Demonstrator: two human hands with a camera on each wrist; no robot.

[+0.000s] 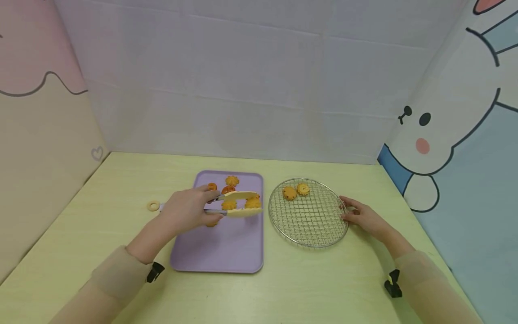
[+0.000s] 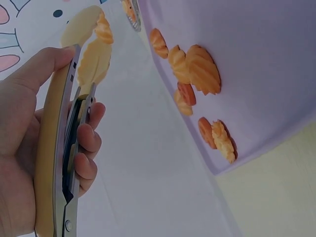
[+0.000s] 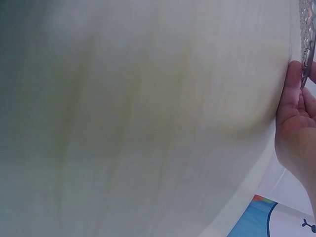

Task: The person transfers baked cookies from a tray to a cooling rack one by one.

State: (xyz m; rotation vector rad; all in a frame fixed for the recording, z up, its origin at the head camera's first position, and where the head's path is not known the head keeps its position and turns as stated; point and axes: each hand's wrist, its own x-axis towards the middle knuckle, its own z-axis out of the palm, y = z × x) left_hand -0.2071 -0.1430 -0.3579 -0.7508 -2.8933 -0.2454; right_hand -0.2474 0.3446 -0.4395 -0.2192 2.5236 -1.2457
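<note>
My left hand [image 1: 187, 209] grips a pair of tongs [image 2: 52, 148] with pale yellow scalloped tips, held over the purple tray [image 1: 218, 252]. Between the tips sits a ridged orange-brown cookie [image 2: 103, 28], raised above the tray. Below it on the tray lie several more cookies [image 1: 232, 181], some swirled and some ring-shaped with red-orange tops. My right hand [image 1: 366, 219] pinches the right rim of a round wire cooling rack [image 1: 311, 220] between thumb and fingers. Two cookies, a dotted round one [image 1: 289, 193] and a flower-shaped one [image 1: 303, 189], rest near the rack's far edge.
A small pale ring [image 1: 153, 205] shows on the table [image 1: 133, 180] left of the tray, by the tongs' handle end. The rack stands just right of the tray, with a strip of table between. A pale wall sheet [image 1: 251, 112] closes off the back.
</note>
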